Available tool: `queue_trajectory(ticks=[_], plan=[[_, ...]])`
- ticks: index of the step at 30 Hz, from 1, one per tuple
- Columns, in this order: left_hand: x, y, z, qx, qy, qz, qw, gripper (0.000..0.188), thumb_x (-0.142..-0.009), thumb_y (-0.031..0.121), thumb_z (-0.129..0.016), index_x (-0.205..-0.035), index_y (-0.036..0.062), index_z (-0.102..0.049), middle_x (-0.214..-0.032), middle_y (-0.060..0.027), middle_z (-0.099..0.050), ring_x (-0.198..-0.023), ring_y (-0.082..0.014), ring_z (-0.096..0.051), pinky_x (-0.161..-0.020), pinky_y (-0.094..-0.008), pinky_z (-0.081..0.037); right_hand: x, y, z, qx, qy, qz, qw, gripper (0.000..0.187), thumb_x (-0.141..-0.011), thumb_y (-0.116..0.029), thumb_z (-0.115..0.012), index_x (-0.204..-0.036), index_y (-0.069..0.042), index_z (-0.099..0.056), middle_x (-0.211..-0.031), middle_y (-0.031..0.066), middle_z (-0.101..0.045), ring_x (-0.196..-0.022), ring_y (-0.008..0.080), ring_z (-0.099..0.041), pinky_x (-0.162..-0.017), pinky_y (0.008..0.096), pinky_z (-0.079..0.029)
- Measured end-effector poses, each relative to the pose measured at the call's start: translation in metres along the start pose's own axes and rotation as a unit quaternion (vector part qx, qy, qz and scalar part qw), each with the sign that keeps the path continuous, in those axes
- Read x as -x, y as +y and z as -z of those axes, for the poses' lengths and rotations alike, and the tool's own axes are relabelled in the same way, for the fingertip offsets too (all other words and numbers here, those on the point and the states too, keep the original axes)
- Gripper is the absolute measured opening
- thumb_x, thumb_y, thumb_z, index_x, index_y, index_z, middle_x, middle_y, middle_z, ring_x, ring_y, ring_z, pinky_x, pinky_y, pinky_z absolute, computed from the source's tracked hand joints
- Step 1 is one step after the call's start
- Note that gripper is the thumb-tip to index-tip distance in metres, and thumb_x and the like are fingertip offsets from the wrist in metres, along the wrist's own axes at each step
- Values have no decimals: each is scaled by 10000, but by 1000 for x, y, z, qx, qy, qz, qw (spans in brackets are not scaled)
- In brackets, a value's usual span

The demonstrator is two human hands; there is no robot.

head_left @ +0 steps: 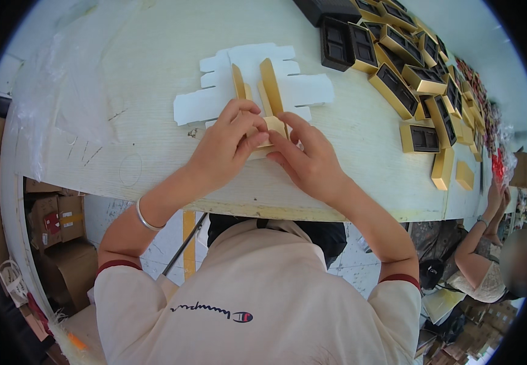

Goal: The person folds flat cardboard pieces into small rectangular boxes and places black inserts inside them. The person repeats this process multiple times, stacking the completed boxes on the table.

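A partly folded gold cardboard box (271, 85) stands in front of me, its two long side flaps raised and pointing away. My left hand (221, 149) grips its near end from the left, fingers bent and pinched on the card. From the right, my right hand (309, 159) holds the same end, with thumb and fingers at the corner. The fingers partly hide the folded end. Beneath the box lie flat white cardboard blanks (199, 106) with tabs sticking out on both sides.
Several gold boxes with black inserts (394, 91) are heaped at the right, beside black plastic trays (336, 44). Crumpled clear plastic (84, 91) lies at the left. Brown cartons (66, 267) stand below the table (148, 146). A co-worker's hands (497, 198) are at the far right.
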State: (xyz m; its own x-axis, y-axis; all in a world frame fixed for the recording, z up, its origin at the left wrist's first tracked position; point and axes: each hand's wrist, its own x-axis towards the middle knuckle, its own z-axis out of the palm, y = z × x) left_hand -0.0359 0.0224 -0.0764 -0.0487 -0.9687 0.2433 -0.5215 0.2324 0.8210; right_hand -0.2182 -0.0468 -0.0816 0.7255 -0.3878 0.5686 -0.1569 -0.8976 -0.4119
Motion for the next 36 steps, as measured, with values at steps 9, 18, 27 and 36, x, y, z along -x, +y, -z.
queue_trajectory(ticks=[9,18,27,36], plan=[[1,0,0,-145,-15,-33,989,100,-770,43,-684,-846,28,-621,-789,-79,-569,-676,-265,-568,-576,-321,-466,-22,10,9,-48,-228,-88,969,229,-724,-65,-672,-944,-36,-616,-928,89,-559,-789,239,-547,-681,350,-434],[-24,18,77,-334,4,-210,919,345,-665,37,-726,-1001,91,-670,-1226,-76,-574,-999,-269,-524,-881,-396,-420,-38,53,60,188,-108,40,975,71,-751,-111,-675,-774,-65,-626,-757,63,-588,-743,232,-567,-695,357,-443],[1,12,29,-248,-58,-150,955,352,-664,144,-774,-981,84,-633,-1127,-59,-601,-936,-247,-565,-779,-337,-485,-28,-27,40,-136,-174,-131,966,286,-770,-57,-632,-1054,-35,-605,-793,108,-607,-828,258,-598,-722,380,-469],[-4,4,47,-240,-81,-124,959,344,-617,152,-796,-900,75,-619,-1002,-32,-602,-943,-235,-543,-775,-339,-480,-37,24,59,140,-221,86,961,489,-735,81,-582,-1192,-94,-592,-1044,89,-566,-950,248,-559,-800,330,-465]])
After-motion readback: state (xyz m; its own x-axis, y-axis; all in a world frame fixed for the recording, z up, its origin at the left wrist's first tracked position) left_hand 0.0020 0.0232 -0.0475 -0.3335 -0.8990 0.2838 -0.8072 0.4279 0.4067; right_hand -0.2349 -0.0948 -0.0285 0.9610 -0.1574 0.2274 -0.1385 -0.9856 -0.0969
